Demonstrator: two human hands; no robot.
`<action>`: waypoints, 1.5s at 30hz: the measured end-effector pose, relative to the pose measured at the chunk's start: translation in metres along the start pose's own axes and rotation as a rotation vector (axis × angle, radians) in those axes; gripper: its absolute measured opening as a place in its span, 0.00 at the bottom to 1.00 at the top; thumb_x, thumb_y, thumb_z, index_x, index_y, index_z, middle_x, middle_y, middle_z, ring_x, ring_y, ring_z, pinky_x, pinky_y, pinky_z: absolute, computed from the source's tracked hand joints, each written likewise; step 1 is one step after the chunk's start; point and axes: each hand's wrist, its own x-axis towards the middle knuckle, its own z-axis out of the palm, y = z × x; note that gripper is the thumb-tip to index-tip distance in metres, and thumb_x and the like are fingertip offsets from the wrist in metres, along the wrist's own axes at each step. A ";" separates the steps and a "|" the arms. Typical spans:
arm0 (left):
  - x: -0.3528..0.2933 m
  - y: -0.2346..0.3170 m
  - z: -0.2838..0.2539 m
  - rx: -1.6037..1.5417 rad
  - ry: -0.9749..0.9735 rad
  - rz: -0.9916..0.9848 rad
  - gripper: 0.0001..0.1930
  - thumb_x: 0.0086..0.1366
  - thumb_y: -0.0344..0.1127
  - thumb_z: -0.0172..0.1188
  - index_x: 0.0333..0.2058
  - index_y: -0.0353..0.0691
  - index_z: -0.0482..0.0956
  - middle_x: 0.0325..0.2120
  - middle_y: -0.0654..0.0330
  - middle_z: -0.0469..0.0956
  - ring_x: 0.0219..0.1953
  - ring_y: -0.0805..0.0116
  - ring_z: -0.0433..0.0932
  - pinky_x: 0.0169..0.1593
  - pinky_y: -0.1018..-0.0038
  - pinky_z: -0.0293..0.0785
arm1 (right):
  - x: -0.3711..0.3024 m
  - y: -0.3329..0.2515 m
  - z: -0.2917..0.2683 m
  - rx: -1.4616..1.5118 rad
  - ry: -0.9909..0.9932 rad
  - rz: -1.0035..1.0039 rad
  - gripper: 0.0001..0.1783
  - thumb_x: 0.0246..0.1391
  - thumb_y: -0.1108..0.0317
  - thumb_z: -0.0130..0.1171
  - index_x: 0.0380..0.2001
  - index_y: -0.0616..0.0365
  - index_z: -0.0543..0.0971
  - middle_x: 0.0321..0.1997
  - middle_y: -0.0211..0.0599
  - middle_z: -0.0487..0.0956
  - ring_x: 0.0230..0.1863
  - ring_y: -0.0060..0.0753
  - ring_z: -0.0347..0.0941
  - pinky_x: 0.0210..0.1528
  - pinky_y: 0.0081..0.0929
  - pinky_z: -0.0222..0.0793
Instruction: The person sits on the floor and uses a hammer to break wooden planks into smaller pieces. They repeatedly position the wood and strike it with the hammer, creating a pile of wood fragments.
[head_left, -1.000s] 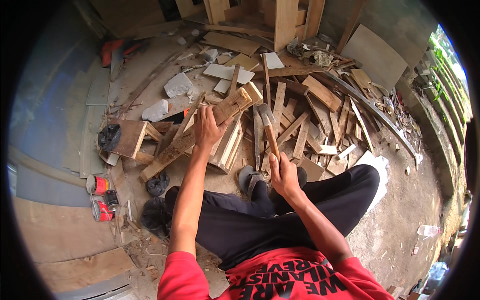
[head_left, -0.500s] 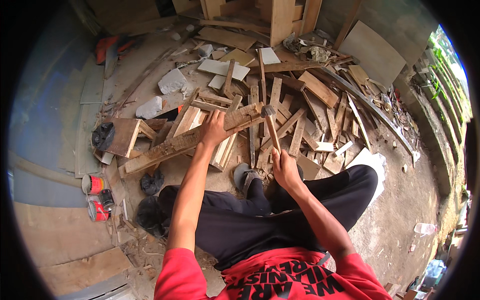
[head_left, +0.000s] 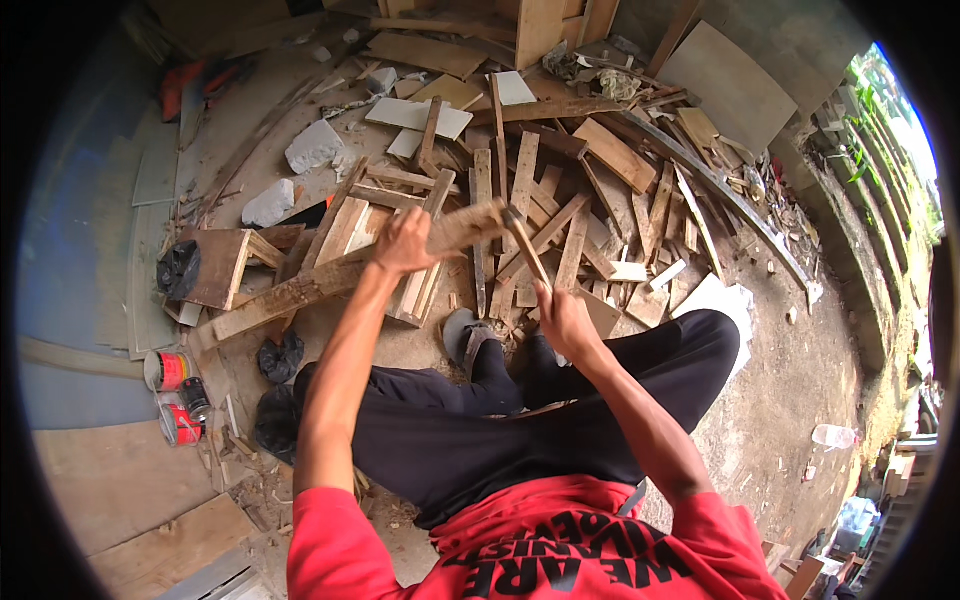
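By the nr side of the scrap-wood pile (head_left: 573,243) we held a long plank (head_left: 298,293), w/ the hammer (head_left: 529,249) at its R end. L hand (head_left: 404,242) had fingers clasped round plank, R hand (head_left: 567,322) round handle; prob. mid-hammering, next blow needed firm bracing.

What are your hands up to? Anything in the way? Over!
Left hand gripping long board. Right hand holding hammer, head at board's end. Scrap wood heaped beyond.

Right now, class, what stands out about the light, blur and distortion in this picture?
Head view: daylight bleaches the upper right edge, beside the greenery; head view: the plank looks smeared at the end near the hammer, probably from motion; head view: the fisheye lens rounds the picture, leaving black corners.
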 end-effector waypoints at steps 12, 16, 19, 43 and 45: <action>-0.001 0.017 -0.059 -0.144 0.369 -0.352 0.40 0.64 0.64 0.54 0.52 0.25 0.65 0.47 0.34 0.70 0.48 0.36 0.73 0.49 0.50 0.72 | -0.016 -0.011 -0.015 0.447 0.046 0.344 0.30 0.70 0.45 0.40 0.24 0.62 0.69 0.14 0.38 0.69 0.16 0.37 0.68 0.21 0.36 0.62; -0.006 -0.002 -0.077 -0.082 0.550 -0.381 0.38 0.67 0.63 0.50 0.54 0.27 0.66 0.49 0.36 0.70 0.49 0.38 0.73 0.51 0.52 0.71 | -0.016 -0.013 -0.002 0.587 -0.024 0.350 0.29 0.70 0.44 0.40 0.22 0.56 0.67 0.16 0.24 0.64 0.18 0.16 0.59 0.20 0.22 0.55; -0.011 -0.012 -0.084 -0.164 0.591 -0.301 0.37 0.67 0.64 0.48 0.56 0.31 0.67 0.44 0.37 0.74 0.48 0.38 0.75 0.49 0.53 0.73 | -0.020 -0.009 0.006 0.616 -0.055 0.335 0.30 0.70 0.46 0.42 0.22 0.59 0.68 0.17 0.24 0.64 0.19 0.17 0.57 0.20 0.26 0.54; -0.025 -0.035 -0.064 -0.511 0.261 -0.367 0.34 0.69 0.66 0.41 0.40 0.37 0.80 0.31 0.44 0.81 0.38 0.42 0.81 0.38 0.57 0.75 | -0.025 0.009 0.021 0.560 -0.201 0.478 0.28 0.64 0.40 0.50 0.24 0.54 0.67 0.14 0.23 0.62 0.10 0.17 0.59 0.11 0.21 0.54; -0.025 -0.037 -0.064 -0.500 0.244 -0.378 0.36 0.68 0.68 0.41 0.40 0.37 0.81 0.31 0.43 0.81 0.37 0.43 0.81 0.38 0.57 0.76 | -0.028 0.006 0.024 0.584 -0.212 0.509 0.28 0.64 0.39 0.49 0.23 0.52 0.65 0.15 0.21 0.61 0.10 0.15 0.55 0.11 0.19 0.52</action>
